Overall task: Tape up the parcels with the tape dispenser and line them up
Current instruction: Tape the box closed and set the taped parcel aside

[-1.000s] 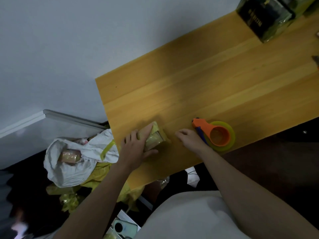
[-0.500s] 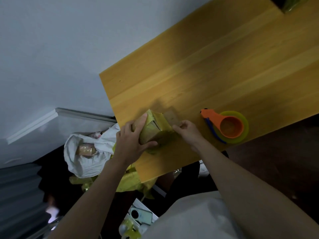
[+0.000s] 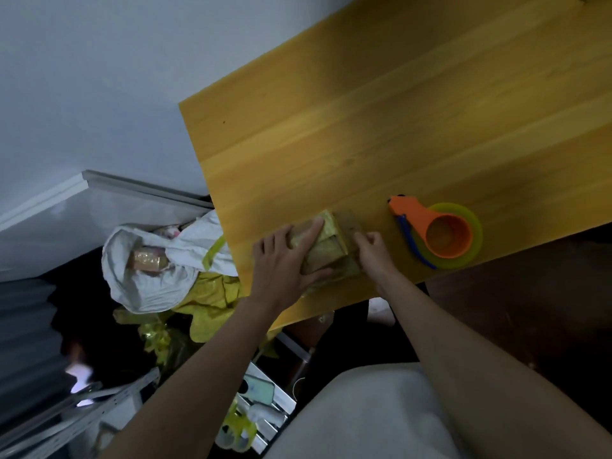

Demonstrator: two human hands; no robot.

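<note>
- Wooden table (image 3: 381,134), lit warm against a pale wall (image 3: 99,77), carries our work near its front left corner.
- We have one small parcel (image 3: 326,251) on the table near that corner, wrapped in yellowish film, one end raised towards the wall.
- Our left hand (image 3: 281,270) lies over the parcel's left side, index finger stretched along its top and thumb hooked under the near edge; we judge this pins it so it cannot slide.
- Our right hand (image 3: 372,251) touches the parcel's right side with fingers curled in. They seem to pinch a flap or loose tape end, but we cannot tell which.
- Both hands together suggest we are pressing the wrap flat or turning the parcel, so a seam lies ready for taping.
- Our dispenser (image 3: 437,235), orange with a green roll and blue blade guard, lies flat just right of our right hand. Neither hand touches it, and it is close enough to pick up without letting go of the parcel.
- Below the table's left edge a white bag (image 3: 145,270) holds another wrapped parcel (image 3: 147,260), with yellow wrapping (image 3: 212,299) beside it; we take this as our supply of parcels.
- A phone (image 3: 260,390) rests on a low rack near our knees.
- No line of finished parcels is in view, so we judge most of the task is left.
</note>
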